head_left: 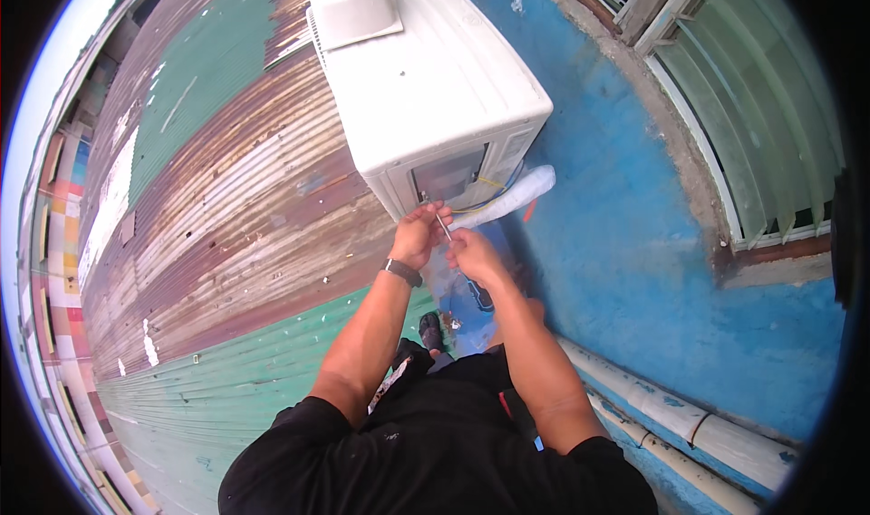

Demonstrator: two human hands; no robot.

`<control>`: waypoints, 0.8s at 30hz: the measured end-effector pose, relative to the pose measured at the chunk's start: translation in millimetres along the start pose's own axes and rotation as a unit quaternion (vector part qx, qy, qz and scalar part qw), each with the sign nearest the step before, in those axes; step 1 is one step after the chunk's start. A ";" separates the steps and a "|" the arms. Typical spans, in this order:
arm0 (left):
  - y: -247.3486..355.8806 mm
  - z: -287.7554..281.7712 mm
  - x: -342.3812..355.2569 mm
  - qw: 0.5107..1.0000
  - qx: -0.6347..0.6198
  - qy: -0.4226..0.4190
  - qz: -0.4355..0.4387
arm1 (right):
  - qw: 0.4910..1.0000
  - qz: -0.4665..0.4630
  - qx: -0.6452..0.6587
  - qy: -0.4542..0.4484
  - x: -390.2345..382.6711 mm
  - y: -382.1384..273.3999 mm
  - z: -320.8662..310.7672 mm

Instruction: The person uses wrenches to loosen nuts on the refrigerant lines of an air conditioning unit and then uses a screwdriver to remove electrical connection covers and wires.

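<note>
A white outdoor air-conditioner unit [444, 71] stands ahead of me, with a dark recess [450, 172] in its near side. Just in front of that recess, my left hand [417, 235] and my right hand [472, 257] are close together, fingers pinched. Between them runs a thin metal rod [443, 228]; its ends are hidden by the fingers, so its exact kind does not show. A yellow wire [490, 182] comes out of the recess. Right beside my hands, a white-wrapped pipe [521, 193] slants up to the right.
Rusty corrugated roofing [254, 207] spreads to the left, with green sheets [217, 406] nearer me. On the right rises a blue wall [625, 207] with a louvred window [752, 107]. White pipes [671, 411] run along its foot. A blue object [467, 311] lies below my hands.
</note>
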State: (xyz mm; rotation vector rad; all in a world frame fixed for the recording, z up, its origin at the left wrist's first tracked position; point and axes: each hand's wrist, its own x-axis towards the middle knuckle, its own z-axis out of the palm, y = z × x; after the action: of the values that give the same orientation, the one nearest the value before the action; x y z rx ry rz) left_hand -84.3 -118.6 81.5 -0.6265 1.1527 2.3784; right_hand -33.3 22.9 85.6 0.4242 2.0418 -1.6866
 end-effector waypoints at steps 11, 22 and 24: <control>-12.9 -25.6 14.7 0.999 0.008 -0.050 -0.015 | 0.988 -0.064 -0.122 0.069 -2.0 2.8 5.3; -4.8 -11.9 14.3 0.996 -0.074 0.046 0.013 | 0.963 -0.125 -0.211 0.113 -0.4 -4.1 19.4; -7.9 -0.4 17.9 0.994 -0.057 0.080 0.038 | 0.966 -0.126 -0.197 0.113 3.1 1.8 16.4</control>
State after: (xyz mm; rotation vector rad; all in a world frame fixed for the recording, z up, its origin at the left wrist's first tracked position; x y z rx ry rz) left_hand -94.4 -111.3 66.4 -0.8397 1.1298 2.5106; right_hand -32.6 7.1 80.0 0.2384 2.6228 -1.3576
